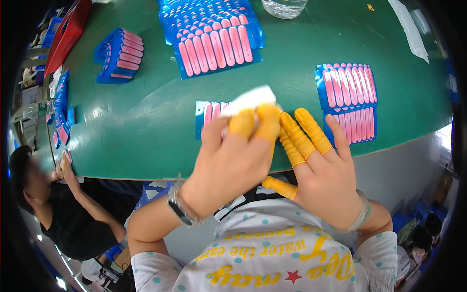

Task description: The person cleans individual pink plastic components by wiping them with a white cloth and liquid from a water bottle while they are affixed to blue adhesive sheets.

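My left hand [233,158] wears yellow finger cots and is closed on a folded white wipe [253,97], pressed down over a blue sheet with pink rounded strips [200,122]. Most of that sheet is hidden under the hand and wipe. Close beside it, my right hand [325,175] lies with its fingers stretched out, several of them in yellow finger cots. Its bare little finger reaches the near left edge of a stack of blue sheets with pink strips [348,92]; whether it touches them I cannot tell.
A large pile of similar sheets [214,48] lies at the far middle of the green table [287,53], with a curled bundle [121,56] to its left. A clear container [284,7] stands at the back, a white strip [411,31] far right. Another person [73,209] sits at left.
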`<state>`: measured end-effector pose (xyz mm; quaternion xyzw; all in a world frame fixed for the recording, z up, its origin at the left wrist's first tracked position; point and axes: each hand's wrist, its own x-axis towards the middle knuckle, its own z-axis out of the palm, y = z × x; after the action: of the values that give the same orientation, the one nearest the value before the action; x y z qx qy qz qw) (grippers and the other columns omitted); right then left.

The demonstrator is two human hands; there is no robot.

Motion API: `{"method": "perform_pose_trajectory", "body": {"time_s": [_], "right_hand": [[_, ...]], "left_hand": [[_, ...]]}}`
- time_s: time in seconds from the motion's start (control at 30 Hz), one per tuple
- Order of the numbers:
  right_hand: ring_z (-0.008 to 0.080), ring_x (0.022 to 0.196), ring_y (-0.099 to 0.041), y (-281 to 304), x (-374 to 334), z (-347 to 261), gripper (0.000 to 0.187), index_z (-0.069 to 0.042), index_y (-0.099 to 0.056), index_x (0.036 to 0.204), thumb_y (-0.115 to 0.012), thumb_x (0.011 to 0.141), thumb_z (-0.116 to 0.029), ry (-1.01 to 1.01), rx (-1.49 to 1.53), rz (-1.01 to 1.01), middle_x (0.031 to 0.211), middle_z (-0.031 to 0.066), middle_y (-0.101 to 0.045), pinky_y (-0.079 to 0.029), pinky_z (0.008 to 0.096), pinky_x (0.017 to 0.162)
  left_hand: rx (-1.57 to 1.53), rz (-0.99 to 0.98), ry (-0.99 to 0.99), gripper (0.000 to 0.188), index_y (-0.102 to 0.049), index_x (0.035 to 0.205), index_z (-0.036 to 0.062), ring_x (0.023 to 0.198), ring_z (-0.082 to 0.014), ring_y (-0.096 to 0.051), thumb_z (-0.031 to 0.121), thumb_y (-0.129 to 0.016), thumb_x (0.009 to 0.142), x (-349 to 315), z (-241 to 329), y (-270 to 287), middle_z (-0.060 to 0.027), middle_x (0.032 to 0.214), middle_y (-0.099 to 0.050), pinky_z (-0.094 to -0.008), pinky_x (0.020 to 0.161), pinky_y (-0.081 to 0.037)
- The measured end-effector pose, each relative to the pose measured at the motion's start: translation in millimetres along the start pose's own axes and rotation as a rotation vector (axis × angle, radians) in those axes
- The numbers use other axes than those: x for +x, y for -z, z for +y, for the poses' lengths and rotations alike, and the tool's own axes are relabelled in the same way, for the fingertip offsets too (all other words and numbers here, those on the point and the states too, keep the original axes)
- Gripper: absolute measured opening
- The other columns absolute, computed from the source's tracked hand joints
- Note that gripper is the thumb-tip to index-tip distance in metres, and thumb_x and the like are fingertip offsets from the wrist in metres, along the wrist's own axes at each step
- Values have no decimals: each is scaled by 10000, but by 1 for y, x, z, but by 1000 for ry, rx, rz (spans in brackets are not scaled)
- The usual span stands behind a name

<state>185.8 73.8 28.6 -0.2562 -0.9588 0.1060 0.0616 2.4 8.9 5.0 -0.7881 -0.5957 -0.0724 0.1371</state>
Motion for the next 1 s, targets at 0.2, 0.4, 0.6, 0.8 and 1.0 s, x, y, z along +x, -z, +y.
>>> {"method": "perform_pose_trajectory", "body": {"time_s": [0.2, 0.4, 0.6, 0.8, 1.0], "right_hand": [[314, 1334, -512, 5, 1, 5, 675, 24, -633, 1240, -748, 781, -458, 25, 12, -38, 1373, 138, -593, -273, 568, 1152], [307, 1373, -460, 10, 3, 12, 717, -12, -603, 1308, -762, 773, -461, 10, 146, -96, 1443, 129, -535, -260, 532, 1132], [175, 1074, -528, -11, -10, 6, 468, -156, -674, 1247, -688, 784, -221, 226, 24, 37, 1352, 33, -581, -403, 350, 827], [254, 1004, -639, 22, -27, 33, 361, -70, -717, 1133, -676, 784, -151, 192, 145, 113, 1164, 81, -675, -524, 353, 808], [313, 1058, -661, 52, -27, 101, 400, -5, -717, 1086, -607, 736, 154, -86, 38, 409, 1205, 150, -665, -534, 371, 902]], "left_hand": [[-224, -114, 55, 405, -758, 1131, 113, 1051, -197, -539, 146, -683, 735, -42, 23, 27, 24, 1270, -624, -404, 927, -296], [-563, 26, 290, 357, -771, 1069, 129, 981, -204, -566, 58, -749, 721, -63, -10, 40, 3, 1144, -665, -360, 860, -361], [-555, 293, 590, 383, -765, 1066, 65, 910, -253, -564, -82, -679, 722, -72, -19, 36, -80, 1055, -667, -349, 789, -436], [-555, 336, 656, 364, -759, 1052, 40, 913, -261, -563, -112, -652, 739, -69, -15, 30, -89, 1038, -665, -339, 804, -440], [-636, 291, 655, 350, -764, 1045, 60, 922, -250, -570, -87, -649, 748, -59, -12, 22, -84, 1044, -672, -335, 822, -438]]}}
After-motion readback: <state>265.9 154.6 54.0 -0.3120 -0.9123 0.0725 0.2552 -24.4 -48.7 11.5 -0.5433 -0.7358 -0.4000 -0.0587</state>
